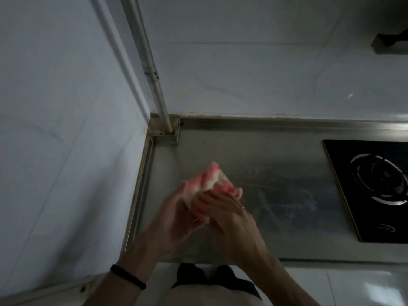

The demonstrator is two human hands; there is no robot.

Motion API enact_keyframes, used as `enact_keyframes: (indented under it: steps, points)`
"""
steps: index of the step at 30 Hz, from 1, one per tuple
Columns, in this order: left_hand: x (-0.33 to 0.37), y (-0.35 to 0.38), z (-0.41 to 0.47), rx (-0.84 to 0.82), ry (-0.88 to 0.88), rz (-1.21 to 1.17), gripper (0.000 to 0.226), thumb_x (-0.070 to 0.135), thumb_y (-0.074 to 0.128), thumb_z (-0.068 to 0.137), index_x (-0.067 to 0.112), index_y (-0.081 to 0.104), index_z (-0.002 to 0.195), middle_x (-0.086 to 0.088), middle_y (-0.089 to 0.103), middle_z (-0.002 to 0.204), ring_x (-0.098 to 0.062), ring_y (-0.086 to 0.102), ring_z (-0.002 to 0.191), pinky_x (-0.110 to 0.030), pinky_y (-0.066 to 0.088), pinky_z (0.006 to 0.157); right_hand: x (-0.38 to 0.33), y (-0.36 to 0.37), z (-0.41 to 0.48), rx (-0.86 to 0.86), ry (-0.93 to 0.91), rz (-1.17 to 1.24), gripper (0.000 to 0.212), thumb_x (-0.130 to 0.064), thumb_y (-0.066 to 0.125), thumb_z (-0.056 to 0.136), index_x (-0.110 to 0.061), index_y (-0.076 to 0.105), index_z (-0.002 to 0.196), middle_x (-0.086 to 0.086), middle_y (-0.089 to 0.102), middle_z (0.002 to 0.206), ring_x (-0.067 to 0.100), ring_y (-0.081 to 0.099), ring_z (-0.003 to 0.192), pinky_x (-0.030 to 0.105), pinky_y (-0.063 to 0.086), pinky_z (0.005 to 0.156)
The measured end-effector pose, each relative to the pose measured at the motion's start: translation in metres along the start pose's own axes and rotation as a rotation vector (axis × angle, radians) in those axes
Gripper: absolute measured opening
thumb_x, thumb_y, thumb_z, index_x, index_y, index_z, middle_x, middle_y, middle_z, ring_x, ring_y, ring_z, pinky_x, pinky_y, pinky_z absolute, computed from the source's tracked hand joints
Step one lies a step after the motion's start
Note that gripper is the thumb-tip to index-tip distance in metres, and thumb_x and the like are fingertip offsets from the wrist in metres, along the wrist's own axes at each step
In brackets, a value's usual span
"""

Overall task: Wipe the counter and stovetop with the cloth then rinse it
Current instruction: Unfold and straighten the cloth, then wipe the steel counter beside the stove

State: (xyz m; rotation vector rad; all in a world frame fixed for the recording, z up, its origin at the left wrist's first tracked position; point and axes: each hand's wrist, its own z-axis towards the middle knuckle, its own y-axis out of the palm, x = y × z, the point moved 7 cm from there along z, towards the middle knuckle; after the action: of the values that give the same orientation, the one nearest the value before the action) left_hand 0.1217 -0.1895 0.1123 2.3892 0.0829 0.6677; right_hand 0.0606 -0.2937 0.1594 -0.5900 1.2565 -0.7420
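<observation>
A pink and white striped cloth [212, 182] is bunched up between both of my hands, just above the steel counter [276, 173]. My left hand [174, 215] grips it from the left and below. My right hand [229, 215], with a ring on one finger, closes over it from the right. The cloth's upper part sticks out above my fingers and is blurred. Wet streaks show on the counter to the right of my hands. The black stovetop [375, 191] with a round burner lies at the right edge.
A metal pipe [152, 78] runs down the tiled wall corner into a bracket [164, 129] at the counter's back left. White tiled walls stand behind and to the left. The counter's front edge is near my body; a dark object [388, 43] is mounted on the wall at upper right.
</observation>
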Motion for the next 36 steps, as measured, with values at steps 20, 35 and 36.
enact_keyframes:
  steps: [20,35,36]
  points:
    - [-0.018,-0.16,-0.008,0.35,0.236,0.895,0.016,0.022,0.07,0.098,0.035,0.078,0.099,0.006,0.08,0.097,-0.008,0.076,0.092,-0.028,0.06,0.083,0.058,0.172,-0.069,-0.108,1.134,1.413,0.017,-0.018,0.072,0.094,-0.005,0.081,0.099,0.018,0.077,0.095,0.02,0.074,0.076,0.027,0.059,0.063]
    - [-0.003,-0.215,0.018,0.555,0.361,1.561,0.058,0.02,0.054,0.105,0.017,0.038,0.161,-0.003,0.034,0.168,-0.021,0.032,0.155,-0.037,0.034,0.122,0.046,0.216,-0.078,-0.251,0.213,-0.065,0.061,-0.027,0.049,0.107,-0.017,0.03,0.164,0.005,0.019,0.174,0.028,0.014,0.162,0.054,0.022,0.129]
    - [-0.002,-0.215,0.021,0.557,0.366,1.576,0.059,0.022,0.054,0.106,0.018,0.035,0.162,-0.002,0.031,0.169,-0.021,0.028,0.157,-0.04,0.033,0.123,0.049,0.221,-0.075,-0.236,0.194,-0.097,0.059,-0.028,0.043,0.108,-0.013,0.03,0.164,0.009,0.02,0.174,0.03,0.015,0.162,0.053,0.02,0.13]
